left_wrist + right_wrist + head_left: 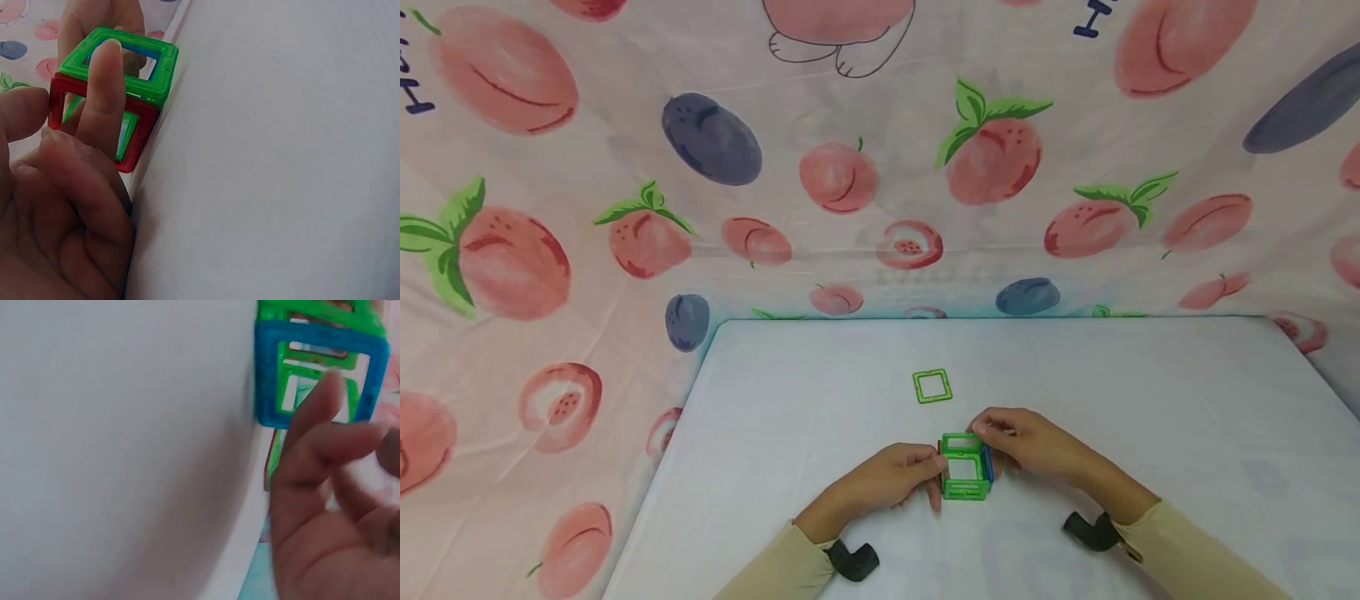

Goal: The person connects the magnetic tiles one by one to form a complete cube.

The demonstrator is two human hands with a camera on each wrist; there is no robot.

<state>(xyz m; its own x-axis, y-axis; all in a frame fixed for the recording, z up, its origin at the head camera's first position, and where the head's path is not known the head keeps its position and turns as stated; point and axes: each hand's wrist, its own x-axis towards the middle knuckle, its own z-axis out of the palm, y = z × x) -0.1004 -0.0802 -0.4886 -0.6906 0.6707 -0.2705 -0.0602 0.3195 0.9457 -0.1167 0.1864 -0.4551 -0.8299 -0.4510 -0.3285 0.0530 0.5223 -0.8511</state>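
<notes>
1. I've got the small box of magnetic-style frames [965, 481] on the white table [790, 400], near side, between both hands. Green frames make up most of it, red panel [145, 125] on the person's left, blue panel [269, 375] on the right.
2. Left hand [891, 479]: partly closed, pinching the box at its red side. From the left wrist I see the thumb at a red corner and one finger laid across the red panel, tip over a green frame. Other fingers curl below.
3. Right hand [1037, 446]: fingers bent, at the far right corner by the blue panel. Right wrist shows one fingertip overlapping the blue frame's lower edge; that view is soft, so I can't tell if it grips or only touches.
4. Loose green square frame [934, 400] lies flat beyond the box, slightly left of it, touching neither hand.
5. Both forearms in beige sleeves [778, 567], a black bent fitting [853, 562] at each wrist.
6. Behind the table I see fruit-print cloth [895, 108], peaches and dark blue ovals.
</notes>
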